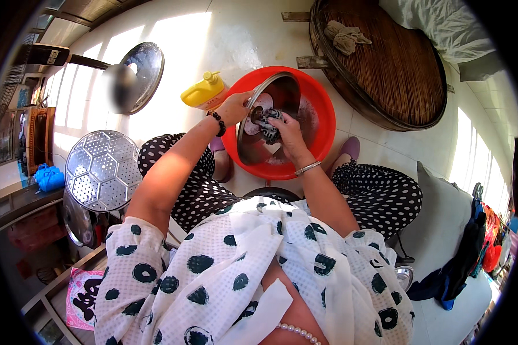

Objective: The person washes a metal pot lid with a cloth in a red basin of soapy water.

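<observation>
My left hand [234, 108] is closed on the upper left rim of a round metal lid [285, 92], with its thumb and fingers at the edge. The lid stands tilted inside a red plastic basin [323, 109] between my feet. Suds and water show in the basin beside it. My right hand [292, 137] grips a bunched dark patterned cloth [269, 127] and presses it against the lid's face, near the middle. Just left of the basin stands a yellow jug-shaped bottle [204, 92] with a pump or spout top.
A large round wooden-rimmed tray [397, 63] at the far right carries a crumpled cloth [345, 38]. Another round lid [148, 72] is at the far left. Nearer on that side are a perforated metal steamer plate [101, 167] and a blue plastic bag [49, 177]. Clothes [454, 264] hang at the right.
</observation>
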Demonstrator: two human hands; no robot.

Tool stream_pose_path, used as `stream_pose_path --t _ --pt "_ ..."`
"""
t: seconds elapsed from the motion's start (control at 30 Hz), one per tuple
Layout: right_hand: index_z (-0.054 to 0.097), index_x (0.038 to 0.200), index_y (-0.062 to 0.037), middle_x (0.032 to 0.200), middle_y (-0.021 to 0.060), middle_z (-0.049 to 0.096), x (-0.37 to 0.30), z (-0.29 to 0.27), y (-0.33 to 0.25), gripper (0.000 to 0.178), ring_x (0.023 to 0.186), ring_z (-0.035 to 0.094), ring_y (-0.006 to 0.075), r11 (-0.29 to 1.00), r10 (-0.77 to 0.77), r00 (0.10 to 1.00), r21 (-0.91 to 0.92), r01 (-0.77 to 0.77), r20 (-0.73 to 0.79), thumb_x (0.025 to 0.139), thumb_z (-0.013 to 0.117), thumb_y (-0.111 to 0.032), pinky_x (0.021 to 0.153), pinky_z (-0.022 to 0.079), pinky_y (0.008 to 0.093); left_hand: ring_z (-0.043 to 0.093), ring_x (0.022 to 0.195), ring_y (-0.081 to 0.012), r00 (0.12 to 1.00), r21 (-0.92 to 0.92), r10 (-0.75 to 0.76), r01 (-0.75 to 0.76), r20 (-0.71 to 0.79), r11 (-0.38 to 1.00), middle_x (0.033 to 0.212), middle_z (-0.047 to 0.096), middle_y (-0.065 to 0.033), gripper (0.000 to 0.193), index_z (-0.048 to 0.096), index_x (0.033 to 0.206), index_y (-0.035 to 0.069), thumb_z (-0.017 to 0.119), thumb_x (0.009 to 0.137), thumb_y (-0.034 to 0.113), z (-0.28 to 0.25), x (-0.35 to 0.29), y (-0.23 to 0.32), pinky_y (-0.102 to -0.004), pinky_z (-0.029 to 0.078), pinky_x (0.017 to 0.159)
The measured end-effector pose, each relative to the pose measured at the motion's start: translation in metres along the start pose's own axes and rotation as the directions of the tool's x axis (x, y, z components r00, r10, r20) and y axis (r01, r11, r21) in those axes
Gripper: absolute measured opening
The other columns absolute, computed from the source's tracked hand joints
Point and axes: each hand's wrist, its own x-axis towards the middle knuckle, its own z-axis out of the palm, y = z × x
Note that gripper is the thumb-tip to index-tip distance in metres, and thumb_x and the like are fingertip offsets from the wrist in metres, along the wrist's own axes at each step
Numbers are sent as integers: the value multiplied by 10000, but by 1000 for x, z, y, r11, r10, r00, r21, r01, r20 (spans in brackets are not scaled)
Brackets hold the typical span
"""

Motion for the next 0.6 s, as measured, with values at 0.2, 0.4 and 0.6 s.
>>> stream_pose_path --t 0.2,0.4,0.6 --pt "486 1085 -15 985 54 557 19 19 -7 229 870 561 125 956 -292 949 -15 292 -118 876 561 -68 757 489 268 580 950 -390 985 316 140 -101 -103 943 949 625 -221 346 601 1016 29 535 678 -9 44 -2 26 -432 468 809" --pt "497 1026 -38 915 48 560 44 -23 -61 179 828 584 161 945 -311 914 15 326 -262 882 541 -135 709 489 287 583 910 -371 924 151 308 -279 -227 948 930 617 -203 445 559 1124 81 570 687 -3 98 -18 25 -408 459 778" --pt "536 1122 -10 990 74 601 18 -2 -36 318 875 584 174 687 -423 906 -662 300 -28 853 583 -173 776 472 290 575 998 -386 936 -86 -65 37 -346 996 1025 606 -203 499 439 1163 47 619 697 52 91 -17 45 -416 470 827"
